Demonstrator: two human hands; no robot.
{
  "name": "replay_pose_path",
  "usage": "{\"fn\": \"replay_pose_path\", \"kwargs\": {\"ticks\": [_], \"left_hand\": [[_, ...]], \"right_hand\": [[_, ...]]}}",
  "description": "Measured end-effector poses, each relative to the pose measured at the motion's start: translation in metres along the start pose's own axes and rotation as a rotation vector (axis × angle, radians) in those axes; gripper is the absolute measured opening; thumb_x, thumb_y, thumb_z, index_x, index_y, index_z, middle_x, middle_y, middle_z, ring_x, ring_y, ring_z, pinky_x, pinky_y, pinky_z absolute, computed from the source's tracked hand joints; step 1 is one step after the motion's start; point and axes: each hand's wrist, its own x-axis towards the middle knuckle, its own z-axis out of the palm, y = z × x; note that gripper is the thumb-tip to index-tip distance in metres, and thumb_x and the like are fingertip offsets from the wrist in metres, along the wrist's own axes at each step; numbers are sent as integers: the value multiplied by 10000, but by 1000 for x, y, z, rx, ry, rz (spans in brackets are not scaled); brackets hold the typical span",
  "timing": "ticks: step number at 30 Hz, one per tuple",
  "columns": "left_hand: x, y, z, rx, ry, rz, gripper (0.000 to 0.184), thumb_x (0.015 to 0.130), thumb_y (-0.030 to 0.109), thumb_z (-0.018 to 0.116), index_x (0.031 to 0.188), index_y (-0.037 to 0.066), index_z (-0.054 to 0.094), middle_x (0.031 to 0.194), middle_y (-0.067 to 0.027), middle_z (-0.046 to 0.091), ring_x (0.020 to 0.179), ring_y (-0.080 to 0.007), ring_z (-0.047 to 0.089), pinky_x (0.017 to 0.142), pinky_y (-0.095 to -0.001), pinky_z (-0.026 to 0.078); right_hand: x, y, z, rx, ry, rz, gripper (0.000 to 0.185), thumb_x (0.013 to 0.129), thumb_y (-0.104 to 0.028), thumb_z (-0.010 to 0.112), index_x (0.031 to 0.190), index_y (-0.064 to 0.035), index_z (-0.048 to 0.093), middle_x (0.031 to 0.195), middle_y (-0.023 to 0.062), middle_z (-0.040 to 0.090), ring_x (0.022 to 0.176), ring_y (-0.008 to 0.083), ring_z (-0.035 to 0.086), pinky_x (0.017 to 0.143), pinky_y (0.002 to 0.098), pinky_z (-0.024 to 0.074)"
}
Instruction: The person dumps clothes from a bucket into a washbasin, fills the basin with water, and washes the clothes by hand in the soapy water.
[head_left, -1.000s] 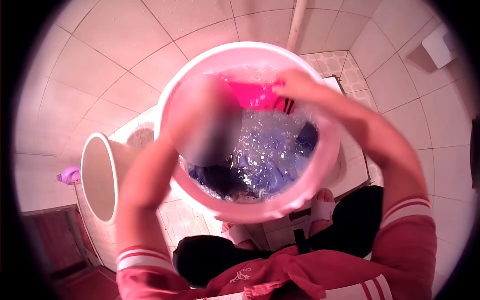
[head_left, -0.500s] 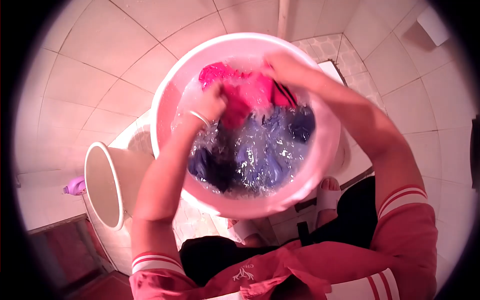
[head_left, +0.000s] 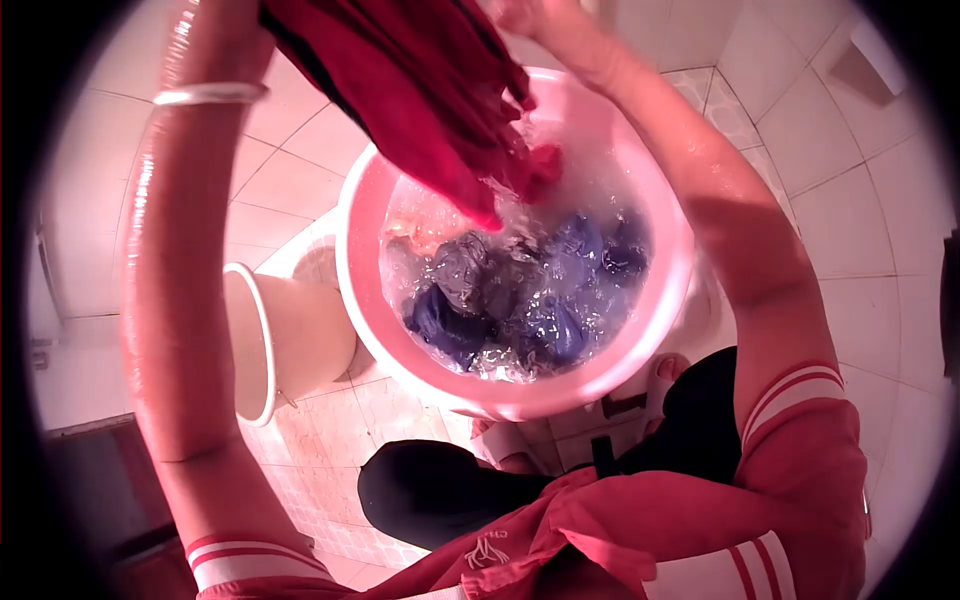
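Note:
A wet red garment with black trim (head_left: 400, 90) hangs over the washtub, lifted from the water, its lower end dripping. It runs up between my hands and out past the top edge. My left hand (head_left: 215, 35), above a white bracelet, is at the garment's upper left corner; its fingers are cut off by the frame. At the garment's upper right, my right hand (head_left: 535, 18) is closed and partly cut off. Below, the pink washtub (head_left: 672, 300) holds cloudy, sudsy water with dark blue clothes (head_left: 455, 320) soaking in it.
A white bucket (head_left: 300, 330) lies on its side left of the washtub, partly behind my left forearm. Pale tiles (head_left: 340, 430) cover the floor. My dark-trousered knees (head_left: 430, 490) are close to the tub's near rim.
Both hands have risen out of the tub toward the top of the view, lifting the red garment from the water. The bottle by the bucket is now hidden behind my left arm.

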Motion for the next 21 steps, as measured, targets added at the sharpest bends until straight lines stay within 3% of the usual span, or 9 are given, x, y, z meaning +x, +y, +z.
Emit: {"fn": "replay_pose_path", "kwargs": {"ticks": [2, 5, 7, 8, 10, 13, 16, 18, 21], "left_hand": [[17, 19, -2, -60, 2, 73, 204, 884, 263, 621, 919, 62, 616, 788, -72, 658, 678, -182, 648, 647, -318, 550], [32, 10, -12, -81, 26, 71, 198, 885, 266, 619, 914, 70, 621, 780, -72, 668, 672, -185, 655, 654, -321, 553], [29, -14, -11, -127, 56, 54, 195, 886, 269, 617, 910, 75, 623, 772, -71, 672, 668, -187, 658, 657, -320, 554], [18, -32, -9, -117, 115, 53, 197, 884, 273, 619, 905, 77, 624, 772, -71, 674, 673, -184, 662, 661, -320, 555], [3, -68, -30, -131, 249, -97, 210, 888, 251, 622, 987, 65, 623, 917, -56, 651, 809, -157, 630, 730, -290, 521], [-35, -133, -71, -175, 471, -445, 233, 888, 213, 626, 1081, 81, 626, 1070, -41, 627, 983, -144, 592, 819, -287, 485], [-114, -234, -114, 35, 579, -730, 207, 870, 231, 648, 1021, 94, 608, 995, -42, 620, 918, -174, 598, 783, -320, 503], [-169, -294, -128, -144, 382, -1024, 221, 833, 201, 678, 983, 48, 624, 922, -41, 615, 810, -146, 584, 739, -291, 484], [-214, -336, -132, 472, -130, -1114, 613, 783, 350, 702, 1209, -62, 543, 993, -177, 670, 955, -250, 650, 832, -345, 507]], "right_hand": [[-25, 38, -8, -238, -73, 182, 798, 816, -460, 680, 1377, 12, 366, 1292, 240, 522, 1197, 312, 527, 976, 361, 448], [-71, 34, 21, -282, -450, 242, 1002, 736, -476, 774, 1435, 8, 243, 1356, 232, 448, 1282, 270, 426, 1086, 352, 343], [-62, 32, 28, 12, -581, 967, 899, 712, -426, 810, 1375, -16, 364, 1309, 180, 510, 1208, 266, 489, 1055, 368, 377], [-70, 43, 23, 10, -579, 976, 899, 712, -426, 810, 1375, -16, 364, 1309, 180, 510, 1208, 266, 489, 1055, 368, 377], [-95, 81, 10, -371, -353, 382, 701, 716, -344, 819, 1254, -19, 507, 1148, 126, 626, 1037, 255, 590, 936, 377, 464], [-80, 101, -18, -805, -432, 856, 556, 763, -236, 733, 1227, -17, 517, 1011, 195, 663, 918, 313, 649, 854, 381, 501], [-84, 134, -41, -1074, -407, 732, 461, 789, -195, 667, 1193, -15, 536, 1055, 240, 634, 972, 350, 629, 876, 417, 490], [-97, 156, -33, -1191, -414, 685, 360, 819, -170, 609, 1141, -13, 570, 1041, 241, 639, 983, 359, 624, 875, 441, 484], [-129, 211, -13, -1467, -429, 559, 272, 895, -120, 429, 1040, -26, 639, 1015, 241, 646, 990, 378, 615, 880, 475, 469]]}}
